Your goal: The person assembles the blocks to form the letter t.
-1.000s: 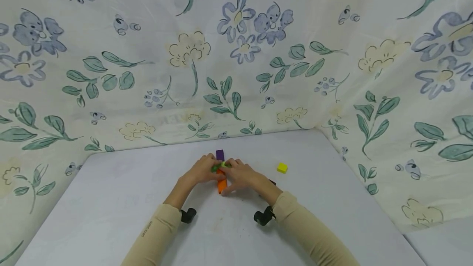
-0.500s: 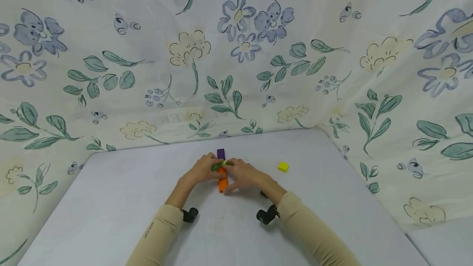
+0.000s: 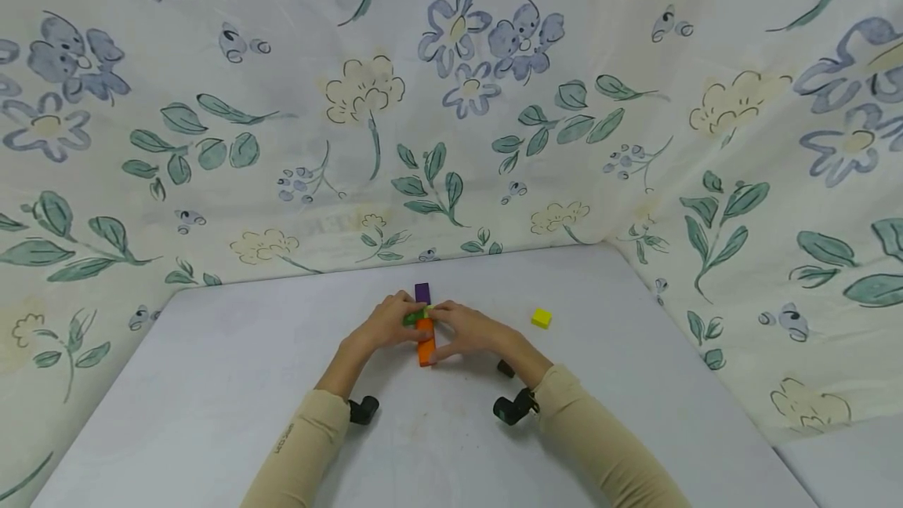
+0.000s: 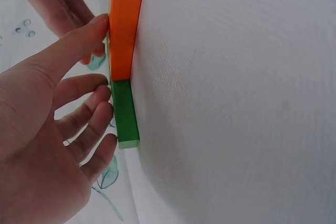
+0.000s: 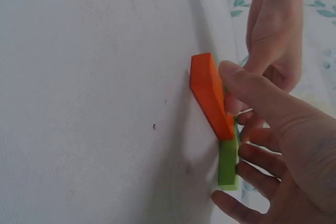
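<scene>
An orange block (image 3: pixel 426 353) lies lengthwise between the hands. At its far end a green block (image 4: pixel 126 114) sticks out to the left and a light green block (image 5: pixel 227 163) to the right. The left hand (image 3: pixel 384 324) lays its thumb on the orange block, its loosely bent fingers along the green one. The right hand (image 3: pixel 469 332) has its thumb beside the orange block and spread fingertips close to the light green block, covering much of it in the head view. A purple block (image 3: pixel 422 293) lies just beyond these.
A yellow block (image 3: pixel 541 318) lies apart on the white table (image 3: pixel 247 382), to the right. A small dark object (image 3: pixel 505 368) shows near the right wrist. A floral cloth (image 3: pixel 353 139) hangs behind the table. Black wrist cameras (image 3: pixel 364 410) hang under both forearms.
The right hand has shifted slightly right, uncovering more of the orange block and the small dark object. The left hand stays nearly still; the blocks keep their arrangement.
</scene>
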Demonstrator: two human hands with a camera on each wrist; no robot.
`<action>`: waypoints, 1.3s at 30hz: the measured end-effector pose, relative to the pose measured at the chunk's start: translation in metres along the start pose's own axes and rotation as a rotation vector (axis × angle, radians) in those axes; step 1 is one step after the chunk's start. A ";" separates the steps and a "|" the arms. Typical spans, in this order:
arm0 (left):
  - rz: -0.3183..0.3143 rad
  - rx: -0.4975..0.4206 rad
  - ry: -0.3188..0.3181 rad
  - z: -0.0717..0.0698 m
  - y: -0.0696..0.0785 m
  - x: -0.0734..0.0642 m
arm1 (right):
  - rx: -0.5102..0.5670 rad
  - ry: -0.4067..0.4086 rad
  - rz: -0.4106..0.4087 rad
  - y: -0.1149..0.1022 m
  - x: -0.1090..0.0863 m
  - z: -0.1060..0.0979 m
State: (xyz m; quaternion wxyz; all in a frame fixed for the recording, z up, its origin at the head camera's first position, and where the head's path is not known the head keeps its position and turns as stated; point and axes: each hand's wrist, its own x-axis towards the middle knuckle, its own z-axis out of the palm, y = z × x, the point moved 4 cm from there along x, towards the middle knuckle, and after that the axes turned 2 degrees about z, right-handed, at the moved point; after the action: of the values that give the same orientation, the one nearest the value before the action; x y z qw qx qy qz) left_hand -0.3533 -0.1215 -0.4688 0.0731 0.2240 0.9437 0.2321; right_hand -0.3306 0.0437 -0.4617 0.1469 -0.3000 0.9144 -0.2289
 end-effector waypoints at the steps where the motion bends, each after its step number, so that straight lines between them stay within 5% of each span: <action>1: -0.004 0.000 -0.001 0.000 -0.001 0.000 | 0.001 0.002 -0.005 0.001 0.000 0.000; 12: -0.005 -0.007 0.011 0.000 -0.002 0.000 | 0.076 0.051 -0.038 0.001 -0.011 -0.007; 39: -0.041 -0.035 -0.003 0.002 -0.006 -0.001 | 0.126 0.263 0.063 0.016 -0.050 -0.020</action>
State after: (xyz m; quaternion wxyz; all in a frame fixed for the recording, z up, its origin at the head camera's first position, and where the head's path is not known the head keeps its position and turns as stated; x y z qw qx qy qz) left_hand -0.3544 -0.1256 -0.4736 0.0833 0.2038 0.9437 0.2469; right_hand -0.3078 0.0925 -0.4460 0.0514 -0.2287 0.9185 -0.3184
